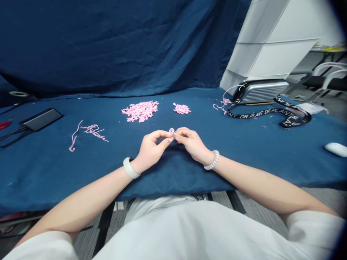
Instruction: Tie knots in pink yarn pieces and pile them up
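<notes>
Dark blue fabric (pixel 116 43) is hanging behind a table (pixel 217 155) that is wearing a matching blue cloth. Near the middle of the table's front edge, a person's two bare hands are meeting. The left hand (pixel 151 150) is pinching a small pink yarn loop (pixel 171 130) between thumb and finger, and the right hand (pixel 193 145) is gripping the same yarn with its fingertips close together. The loop is poking up where the fingers are touching. A white band (pixel 131 168) is circling the left wrist; a coiled bracelet (pixel 211 160) is circling the right.

Toward the back edge, a large pile of knotted pink pieces (pixel 140 111) is lying left of a smaller pile (pixel 181 108). Loose pink strands (pixel 94 132) are resting toward the left edge, near a dark rectangular device (pixel 45 119). Toward the back right corner, a black lettered lanyard (pixel 255 115) is curling before a ribbed silver case (pixel 264 92). A white mouse (pixel 335 148) is sitting by the right edge.
</notes>
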Tool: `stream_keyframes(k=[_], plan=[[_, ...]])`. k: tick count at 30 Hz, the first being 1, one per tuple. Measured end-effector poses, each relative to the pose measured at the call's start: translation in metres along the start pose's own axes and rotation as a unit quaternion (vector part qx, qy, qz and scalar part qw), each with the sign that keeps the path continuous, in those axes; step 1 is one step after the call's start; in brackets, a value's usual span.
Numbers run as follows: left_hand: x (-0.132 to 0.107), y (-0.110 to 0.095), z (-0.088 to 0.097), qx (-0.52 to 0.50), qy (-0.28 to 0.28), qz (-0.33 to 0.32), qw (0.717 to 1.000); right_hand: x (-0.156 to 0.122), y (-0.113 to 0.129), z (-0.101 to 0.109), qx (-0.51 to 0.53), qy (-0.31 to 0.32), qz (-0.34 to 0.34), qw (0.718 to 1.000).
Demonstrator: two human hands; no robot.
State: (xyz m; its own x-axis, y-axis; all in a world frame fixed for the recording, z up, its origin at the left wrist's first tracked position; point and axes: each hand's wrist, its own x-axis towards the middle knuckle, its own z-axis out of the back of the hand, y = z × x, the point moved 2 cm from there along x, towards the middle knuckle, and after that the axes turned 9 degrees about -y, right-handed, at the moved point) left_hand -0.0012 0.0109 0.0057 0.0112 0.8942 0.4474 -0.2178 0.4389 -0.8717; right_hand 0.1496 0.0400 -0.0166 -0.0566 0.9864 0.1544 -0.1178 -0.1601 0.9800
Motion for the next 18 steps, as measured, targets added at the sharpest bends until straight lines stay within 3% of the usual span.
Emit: stream_keyframes(k=[5, 13, 18], plan=[[0.002, 0.003, 0.004, 0.032, -0.068, -0.001, 0.997, -0.002, 0.004, 0.0, -0.038, -0.014, 0.033, 0.999], [0.005, 0.01, 0.002, -0.076, -0.077, 0.069, 0.992, -0.001, 0.007, 0.001, -0.062, -0.003, 0.046, 0.997], [0.007, 0.012, 0.0, -0.136, -0.048, 0.135, 0.98, -0.002, 0.01, 0.002, -0.074, -0.017, 0.052, 0.996]])
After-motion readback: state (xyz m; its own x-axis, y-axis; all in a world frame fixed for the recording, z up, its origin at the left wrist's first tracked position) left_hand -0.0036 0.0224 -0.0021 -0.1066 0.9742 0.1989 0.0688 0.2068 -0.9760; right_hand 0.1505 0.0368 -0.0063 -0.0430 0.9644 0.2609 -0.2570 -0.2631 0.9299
